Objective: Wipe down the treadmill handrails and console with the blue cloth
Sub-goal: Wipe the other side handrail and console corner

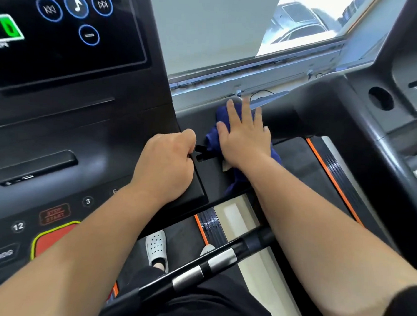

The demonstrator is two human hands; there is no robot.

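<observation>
The treadmill console fills the left, black with a dark screen and lit round buttons. Its right side shelf runs out toward a thick black handrail arm. The blue cloth lies bunched on that shelf, and my right hand presses flat on it with fingers spread. My left hand is closed in a fist, resting on the console's right corner beside a small black clip. A lower handrail bar with silver sensor plates crosses below my arms.
A neighbouring treadmill with a cup holder stands at the right. A window sill and a loose cable run behind the console. Below are the belt with an orange stripe and my white shoe.
</observation>
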